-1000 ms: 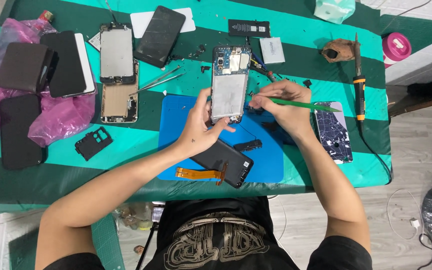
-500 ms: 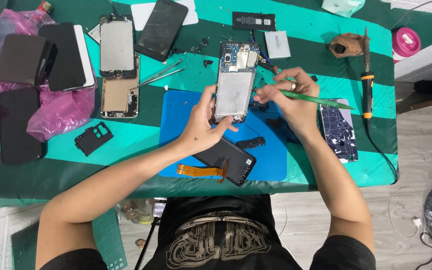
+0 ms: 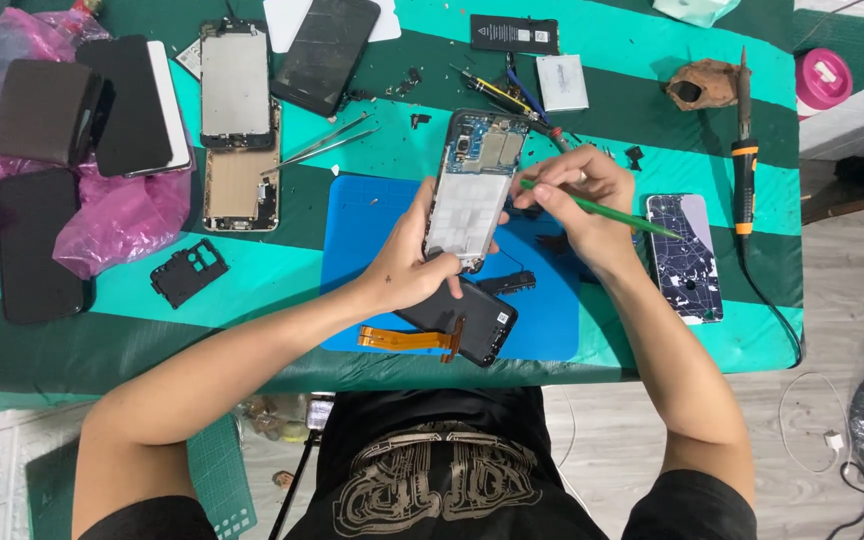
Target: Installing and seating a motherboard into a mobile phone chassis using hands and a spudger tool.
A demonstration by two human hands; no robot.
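Note:
My left hand [image 3: 414,262] holds an opened phone [image 3: 476,185] upright over the blue mat [image 3: 362,230], its circuit board showing at the top. My right hand [image 3: 577,195] grips a thin green pry tool [image 3: 617,213] with its tip touching the phone's right edge. Below my left hand a black back cover [image 3: 472,320] lies on the mat, with an orange flex cable [image 3: 407,338] beside it.
Pink bags [image 3: 117,215] with black phones sit at left, with stripped phone frames [image 3: 237,120], tweezers [image 3: 327,145] and a black bracket [image 3: 189,271] nearby. A cracked phone [image 3: 685,255], soldering iron [image 3: 744,150], battery [image 3: 514,34] and pink cup [image 3: 824,78] lie right.
Both hands and the phone sit slightly higher in view; the view has shifted a little. The pry tool's tip stays at the phone's right edge.

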